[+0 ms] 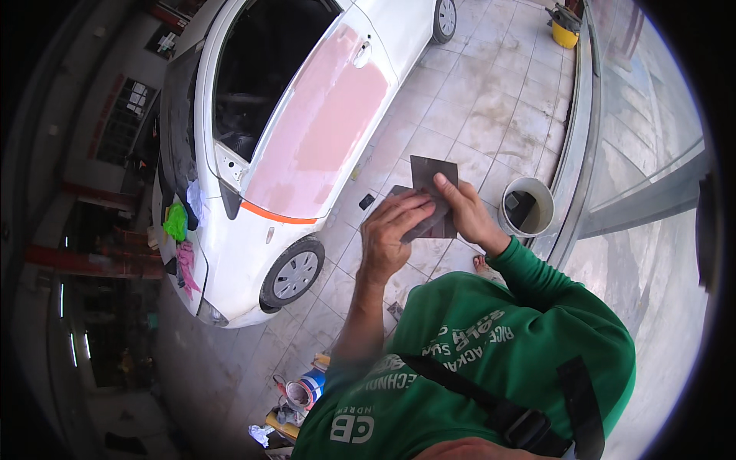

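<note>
In front of my chest, both hands are on dark grey, thin, flat sheets that look like sandpaper point(434, 169). My right hand point(469, 215) grips them from the right, its thumb lying on top. From the left, my left hand point(389, 230) presses its fingers together over the sheets. Corners stick out above, left of and below the fingers; how many pieces there are I cannot tell. Beyond my hands stands a white car, its door point(330, 115) covered with smooth pink patches. An orange strip point(277, 214) runs along the door's front edge.
A pale bucket point(527, 205) with dark contents stands right of my hands, beside the glass wall. A small black object point(367, 202) lies on the tiled floor. Cans point(307, 387) stand at lower left; coloured cloths point(176, 222) lie on the car's front. A yellow bucket point(565, 32) is far right.
</note>
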`<state>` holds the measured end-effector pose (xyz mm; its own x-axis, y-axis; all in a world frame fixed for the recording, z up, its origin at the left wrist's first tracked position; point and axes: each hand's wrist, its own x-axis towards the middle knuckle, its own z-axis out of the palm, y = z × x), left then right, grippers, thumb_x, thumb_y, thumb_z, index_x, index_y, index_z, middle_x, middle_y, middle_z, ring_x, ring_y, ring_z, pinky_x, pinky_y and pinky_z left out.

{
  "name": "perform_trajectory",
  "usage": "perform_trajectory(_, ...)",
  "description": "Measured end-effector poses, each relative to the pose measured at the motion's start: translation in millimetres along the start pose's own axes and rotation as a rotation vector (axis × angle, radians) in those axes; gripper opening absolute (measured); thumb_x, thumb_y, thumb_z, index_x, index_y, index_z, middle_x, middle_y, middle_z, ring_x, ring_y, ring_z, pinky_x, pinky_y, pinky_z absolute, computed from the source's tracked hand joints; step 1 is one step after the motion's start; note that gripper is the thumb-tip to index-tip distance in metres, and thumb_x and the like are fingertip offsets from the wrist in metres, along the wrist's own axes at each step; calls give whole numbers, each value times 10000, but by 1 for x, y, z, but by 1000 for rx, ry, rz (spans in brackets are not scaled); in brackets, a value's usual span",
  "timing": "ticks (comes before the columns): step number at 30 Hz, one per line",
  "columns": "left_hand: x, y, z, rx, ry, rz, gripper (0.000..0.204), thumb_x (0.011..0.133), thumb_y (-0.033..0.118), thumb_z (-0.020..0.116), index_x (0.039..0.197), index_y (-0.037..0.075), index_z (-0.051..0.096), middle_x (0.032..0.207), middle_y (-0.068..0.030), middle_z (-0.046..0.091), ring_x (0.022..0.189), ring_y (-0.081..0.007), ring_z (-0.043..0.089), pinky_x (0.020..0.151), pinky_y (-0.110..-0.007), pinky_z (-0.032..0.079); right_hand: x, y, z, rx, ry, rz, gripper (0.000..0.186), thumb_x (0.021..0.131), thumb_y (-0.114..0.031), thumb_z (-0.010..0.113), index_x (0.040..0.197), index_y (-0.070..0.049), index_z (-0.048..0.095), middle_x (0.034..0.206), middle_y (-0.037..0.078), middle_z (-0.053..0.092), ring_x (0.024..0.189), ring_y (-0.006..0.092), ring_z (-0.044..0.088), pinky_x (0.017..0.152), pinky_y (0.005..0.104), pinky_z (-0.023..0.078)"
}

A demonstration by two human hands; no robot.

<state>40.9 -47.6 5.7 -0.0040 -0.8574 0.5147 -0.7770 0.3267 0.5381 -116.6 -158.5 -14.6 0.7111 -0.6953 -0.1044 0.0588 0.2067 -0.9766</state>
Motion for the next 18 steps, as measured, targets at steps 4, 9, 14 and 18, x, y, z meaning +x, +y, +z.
perform_trajectory(4,-22,8,-7,66,-263,45,479,706,-90,618,1124,98,753,1202,-65,724,1160,-290,668,1019,-477,505,27,35,-36,629,262,269,428,1038,-330,544,1245,43,578,1117,136,678,977,243,695,818,406,594)
perform_trajectory(9,4,34,-35,-16,76,207,407,771,-12,666,1169,49,722,1240,-116,698,1216,-343,641,1075,-498,477,24,3,-41,795,139,80,390,1024,-262,553,1269,42,556,1201,166,664,1042,270,689,955,432,560)
perform_trajectory(14,1,-15,14,74,233,149,414,799,-31,665,1211,6,690,1329,-156,632,1242,-375,603,1054,-476,502,2,12,-11,1015,-42,186,465,1000,-276,586,1327,49,524,1243,175,651,1120,276,654,1008,413,522)
perform_trajectory(18,-33,-62,3,181,119,-143,477,777,-99,630,1211,74,723,1317,-133,640,1172,-337,635,984,-425,540,-5,37,-29,633,-19,227,557,1020,-381,579,1385,29,489,1303,171,621,1151,271,640,1023,419,512)
